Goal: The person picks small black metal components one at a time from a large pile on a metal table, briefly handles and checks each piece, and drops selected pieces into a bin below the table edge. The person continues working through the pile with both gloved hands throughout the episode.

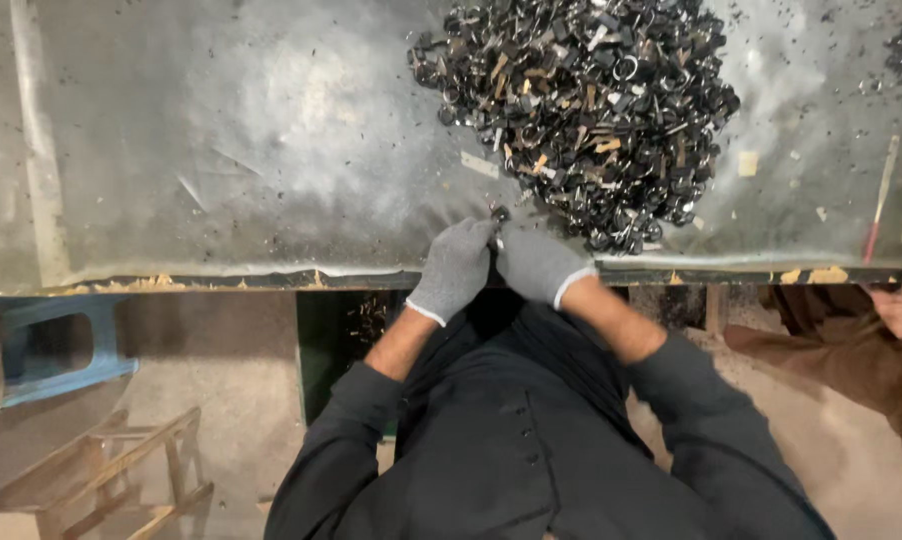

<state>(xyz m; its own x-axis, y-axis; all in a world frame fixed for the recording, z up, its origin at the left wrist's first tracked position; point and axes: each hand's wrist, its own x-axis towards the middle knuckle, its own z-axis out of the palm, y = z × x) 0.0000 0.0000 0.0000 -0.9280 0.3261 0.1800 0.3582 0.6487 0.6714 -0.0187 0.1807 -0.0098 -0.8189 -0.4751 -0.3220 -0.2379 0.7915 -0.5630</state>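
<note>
Both my hands wear grey knit gloves and meet at the near edge of a grey plastic-covered table (221, 150). My left hand (456, 268) and my right hand (536, 262) pinch a small dark ring-like metal part (499, 213) together between the fingertips. Just beyond them lies a big heap of small black metal parts (581, 110), rings and clips mixed with tan scraps.
Another person's hand and brown sleeve (901, 305) rest at the table edge, far right. A thin red-tipped stick (879, 205) lies on the table near them. A blue stool (56, 340) and a wooden frame (121, 470) stand on the floor to the left.
</note>
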